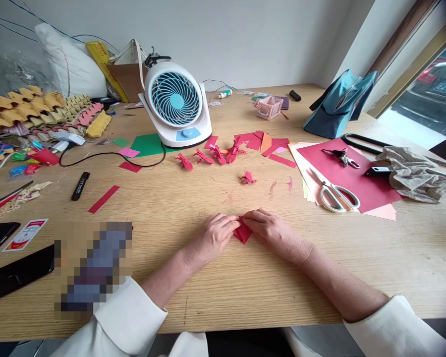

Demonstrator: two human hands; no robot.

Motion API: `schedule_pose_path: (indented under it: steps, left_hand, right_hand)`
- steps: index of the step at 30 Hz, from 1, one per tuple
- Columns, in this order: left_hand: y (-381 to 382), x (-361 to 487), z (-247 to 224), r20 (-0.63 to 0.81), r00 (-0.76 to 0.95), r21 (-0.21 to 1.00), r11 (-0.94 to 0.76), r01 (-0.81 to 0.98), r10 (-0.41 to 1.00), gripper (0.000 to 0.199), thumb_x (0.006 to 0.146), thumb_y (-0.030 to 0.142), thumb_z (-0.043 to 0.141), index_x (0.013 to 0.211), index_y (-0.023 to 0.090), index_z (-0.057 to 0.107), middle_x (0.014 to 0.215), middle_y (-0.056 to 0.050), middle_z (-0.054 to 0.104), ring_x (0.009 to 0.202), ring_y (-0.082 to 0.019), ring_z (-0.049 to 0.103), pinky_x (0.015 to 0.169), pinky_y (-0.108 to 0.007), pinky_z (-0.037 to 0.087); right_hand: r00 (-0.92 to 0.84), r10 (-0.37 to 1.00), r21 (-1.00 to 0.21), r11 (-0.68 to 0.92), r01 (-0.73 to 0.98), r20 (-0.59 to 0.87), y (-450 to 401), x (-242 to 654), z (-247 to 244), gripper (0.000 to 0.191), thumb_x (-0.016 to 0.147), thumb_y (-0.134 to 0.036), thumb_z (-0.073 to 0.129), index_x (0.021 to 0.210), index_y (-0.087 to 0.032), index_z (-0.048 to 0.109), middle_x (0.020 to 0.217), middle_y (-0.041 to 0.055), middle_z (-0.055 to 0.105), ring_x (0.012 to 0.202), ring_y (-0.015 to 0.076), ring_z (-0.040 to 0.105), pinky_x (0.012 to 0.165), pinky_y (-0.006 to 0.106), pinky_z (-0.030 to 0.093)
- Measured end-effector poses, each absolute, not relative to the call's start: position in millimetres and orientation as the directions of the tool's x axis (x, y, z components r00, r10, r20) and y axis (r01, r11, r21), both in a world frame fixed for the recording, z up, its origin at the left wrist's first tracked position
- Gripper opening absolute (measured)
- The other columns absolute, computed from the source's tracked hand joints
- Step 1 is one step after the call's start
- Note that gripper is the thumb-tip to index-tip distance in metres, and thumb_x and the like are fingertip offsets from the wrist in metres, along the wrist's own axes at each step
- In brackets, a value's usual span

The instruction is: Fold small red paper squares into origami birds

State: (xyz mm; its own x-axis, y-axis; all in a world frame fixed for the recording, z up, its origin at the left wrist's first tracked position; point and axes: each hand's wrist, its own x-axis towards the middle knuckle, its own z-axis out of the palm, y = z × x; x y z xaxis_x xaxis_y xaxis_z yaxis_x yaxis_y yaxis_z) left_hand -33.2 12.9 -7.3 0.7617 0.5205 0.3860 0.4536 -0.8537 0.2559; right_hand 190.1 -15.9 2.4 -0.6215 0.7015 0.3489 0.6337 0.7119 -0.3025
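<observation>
Left grip (218, 233): pinched on the left side of the red paper (243, 234). Right grip (269, 230): same, on its upper right side. The paper is between your fingertips, near the front middle of the counter (215, 287), just nearer you than the lone red folded figure (248, 178).

Looks like a crease or fold in work. To do it well: match edges before you press, pin with one hand, run the other thumb outward from the center, use the counter as backing. Light pressure at the corner; thin paper likely tears or skews there.

Pointing: visible sharp corner aims at you. Long axis seems to run near to far, far end leaning slightly left. Your fingers hide the sides, so can't confirm the full outline.
</observation>
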Motion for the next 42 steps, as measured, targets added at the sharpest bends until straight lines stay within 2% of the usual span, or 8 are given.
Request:
schedule_pose_path:
  steps: [7, 15, 27, 38, 42]
  left_hand:
    - [20.2, -39.0, -8.7, 0.371, 0.817, 0.19, -0.897, 0.398, 0.441, 0.025, 0.093, 0.009, 0.053, 0.116, 0.015, 0.061, 0.121, -0.009, 0.067, 0.104, -0.021, 0.061, 0.09, -0.039, 0.054]
    - [22.5, -42.3, -8.5, 0.359, 0.839, 0.151, -0.913, 0.379, 0.408, 0.028, 0.094, 0.01, 0.051, 0.12, 0.015, 0.061, 0.125, -0.01, 0.066, 0.108, -0.022, 0.059, 0.091, -0.039, 0.052]
    - [23.8, -44.3, -2.0, 0.313, 0.861, 0.166, -0.916, 0.365, 0.4, 0.031, 0.095, 0.007, 0.047, 0.121, 0.017, 0.062, 0.127, -0.01, 0.065, 0.109, -0.021, 0.06, 0.091, -0.04, 0.052]
    - [24.3, -47.2, -7.6, 0.324, 0.843, 0.241, -0.899, 0.365, 0.429, 0.037, 0.094, 0.005, 0.048, 0.127, 0.017, 0.058, 0.128, -0.009, 0.064, 0.114, -0.02, 0.058, 0.097, -0.041, 0.052]
    - [24.4, -47.0, -6.1, 0.317, 0.843, 0.257, -0.895, 0.365, 0.435, 0.039, 0.093, 0.005, 0.047, 0.128, 0.018, 0.058, 0.128, -0.01, 0.064, 0.115, -0.021, 0.058, 0.097, -0.042, 0.053]
  right_hand:
    - [-0.647, 0.675, -0.271, 0.736, 0.62, 0.356, -14.3, 191.5, 3.1, 0.023, 0.098, -0.011, 0.046, 0.111, -0.008, 0.065, 0.108, 0.0165, 0.065, 0.098, 0.0237, 0.062, 0.086, 0.038, 0.058]
    - [-0.653, 0.671, -0.312, 0.742, 0.594, 0.351, -14.0, 193.8, 6.7, 0.027, 0.1, -0.013, 0.041, 0.114, -0.01, 0.064, 0.108, 0.0163, 0.065, 0.099, 0.0239, 0.061, 0.085, 0.04, 0.058]
    - [-0.659, 0.664, -0.324, 0.748, 0.58, 0.354, -12.4, 195.8, 4.7, 0.026, 0.099, -0.013, 0.043, 0.112, -0.009, 0.065, 0.11, 0.0162, 0.066, 0.098, 0.024, 0.06, 0.086, 0.04, 0.056]
    - [-0.627, 0.691, -0.427, 0.72, 0.547, 0.361, -10.9, 196.6, 4.1, 0.028, 0.101, -0.017, 0.04, 0.116, -0.013, 0.063, 0.107, 0.015, 0.066, 0.098, 0.0222, 0.061, 0.086, 0.038, 0.054]
    - [-0.638, 0.688, -0.429, 0.721, 0.544, 0.347, -10.3, 198.1, 3.7, 0.028, 0.101, -0.017, 0.039, 0.116, -0.014, 0.063, 0.108, 0.015, 0.065, 0.098, 0.0219, 0.061, 0.086, 0.038, 0.054]
